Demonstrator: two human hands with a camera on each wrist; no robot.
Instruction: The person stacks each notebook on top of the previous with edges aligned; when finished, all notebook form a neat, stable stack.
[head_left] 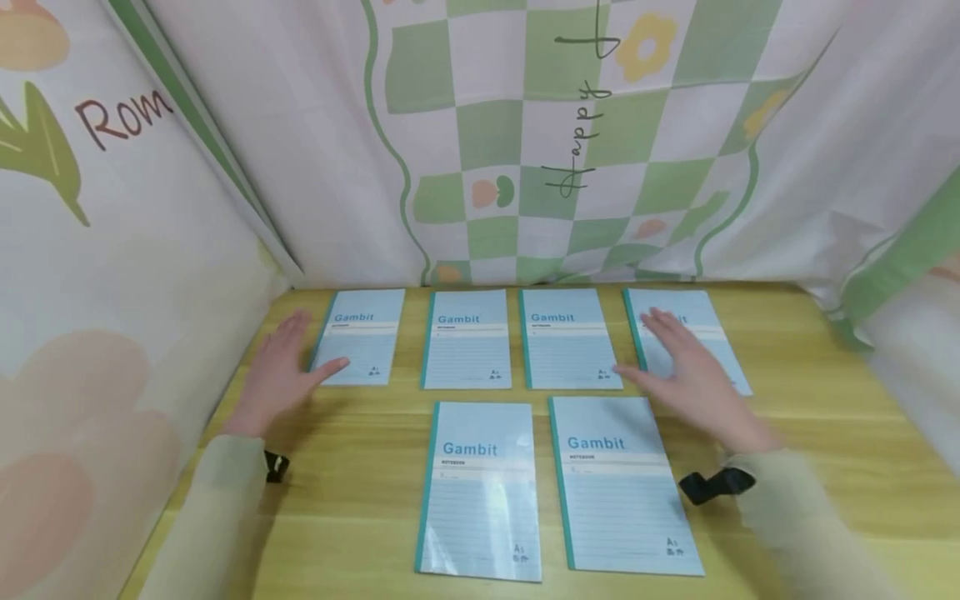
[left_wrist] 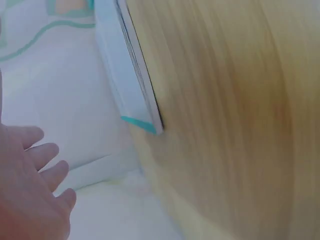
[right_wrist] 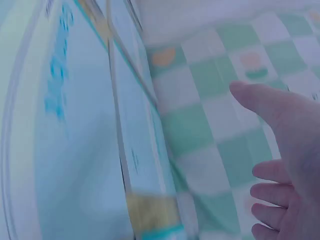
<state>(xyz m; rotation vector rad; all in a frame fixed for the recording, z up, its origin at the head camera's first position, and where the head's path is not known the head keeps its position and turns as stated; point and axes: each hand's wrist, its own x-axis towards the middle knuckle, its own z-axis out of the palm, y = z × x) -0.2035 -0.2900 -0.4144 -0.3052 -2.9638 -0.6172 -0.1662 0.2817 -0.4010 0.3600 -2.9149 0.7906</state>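
Note:
Several light-blue Gambit notebooks with teal spines lie on the wooden table in two rows. My left hand (head_left: 281, 367) hovers by the far-left notebook (head_left: 367, 337), fingers extended and thumb spread, holding nothing. My right hand (head_left: 690, 379) is over the far-right notebook (head_left: 720, 342), partly covering its title, thumb pointing at the neighbouring notebook (head_left: 570, 342). In the right wrist view its fingers are apart from the covers. Between the hands sits another back-row notebook (head_left: 467, 342). Nearer lie a front-left notebook (head_left: 480, 500) and a front-right notebook (head_left: 626, 500).
A patterned fabric (head_left: 495, 133) with green checks hangs behind the table (head_left: 337, 517). More printed fabric (head_left: 112, 292) closes off the left side, and pale fabric stands at the right. Black straps (head_left: 718, 483) are on both wrists.

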